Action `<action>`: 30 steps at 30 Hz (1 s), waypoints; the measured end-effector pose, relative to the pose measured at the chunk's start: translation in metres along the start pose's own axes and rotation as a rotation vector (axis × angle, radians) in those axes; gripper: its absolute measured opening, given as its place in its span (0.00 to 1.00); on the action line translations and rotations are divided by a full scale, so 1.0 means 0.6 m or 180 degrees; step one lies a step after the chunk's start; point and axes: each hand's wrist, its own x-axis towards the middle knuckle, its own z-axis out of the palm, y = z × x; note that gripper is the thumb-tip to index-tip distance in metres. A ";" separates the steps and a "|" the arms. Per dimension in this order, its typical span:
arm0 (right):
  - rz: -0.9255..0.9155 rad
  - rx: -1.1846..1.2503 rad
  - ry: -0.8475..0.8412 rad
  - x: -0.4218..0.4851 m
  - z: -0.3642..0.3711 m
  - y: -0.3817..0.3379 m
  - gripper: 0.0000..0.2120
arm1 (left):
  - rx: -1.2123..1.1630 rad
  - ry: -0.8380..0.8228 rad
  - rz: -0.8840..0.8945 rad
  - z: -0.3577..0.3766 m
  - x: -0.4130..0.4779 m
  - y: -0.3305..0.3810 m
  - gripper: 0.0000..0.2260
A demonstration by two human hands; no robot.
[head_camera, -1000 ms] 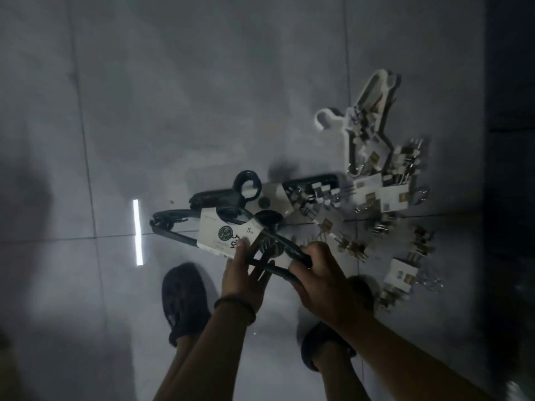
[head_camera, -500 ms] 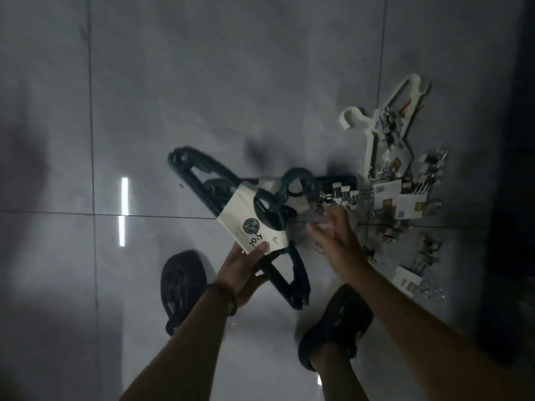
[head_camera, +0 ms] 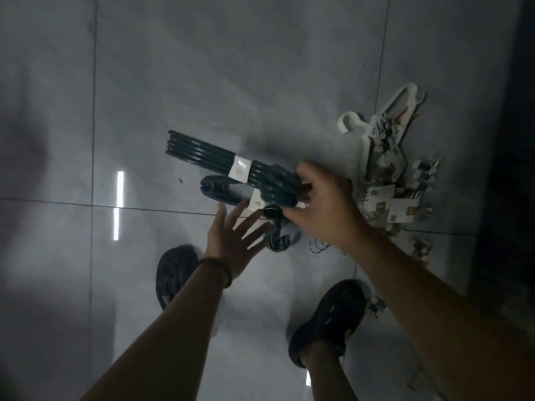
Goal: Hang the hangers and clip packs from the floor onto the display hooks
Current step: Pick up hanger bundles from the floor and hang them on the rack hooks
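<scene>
Since the earlier frames the bundle of dark green hangers (head_camera: 202, 153) is seen passed out of the left hand and turned edge-on; it is now gripped by the right hand (head_camera: 324, 204), whose fingers are curled round its neck end, and it is held clear above the tiled floor (head_camera: 231, 68). The bundle is bound by a white band (head_camera: 240, 169); a small label card (head_camera: 257, 201) is seen under it, and the dark hooks (head_camera: 276, 241) are pointed down towards the person. The left hand (head_camera: 231, 244) is held open just below the bundle, fingers straight and spread, with nothing grasped; whether its fingertips touch the card cannot be told. A dark wristband (head_camera: 220, 269) is worn on that wrist. A white hanger (head_camera: 362, 131) is left lying on the floor to the right; the clip packs (head_camera: 402, 211) are heaped against it, partly hidden behind the right hand. Two dark shoes (head_camera: 173, 273) (head_camera: 330, 316) are planted on the tiles below.
</scene>
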 end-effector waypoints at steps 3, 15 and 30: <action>-0.0165 -0.0801 -0.0100 -0.058 0.055 0.041 0.20 | -0.0398 -0.0010 -0.0226 -0.032 -0.006 -0.018 0.35; 0.1673 -0.0760 -0.2350 -0.080 0.154 0.150 0.08 | 0.1180 0.0564 -0.0101 -0.019 0.094 -0.105 0.23; 0.1607 -0.1661 -0.2283 0.224 0.142 0.196 0.46 | 0.0337 0.0513 0.0371 0.020 0.199 -0.011 0.26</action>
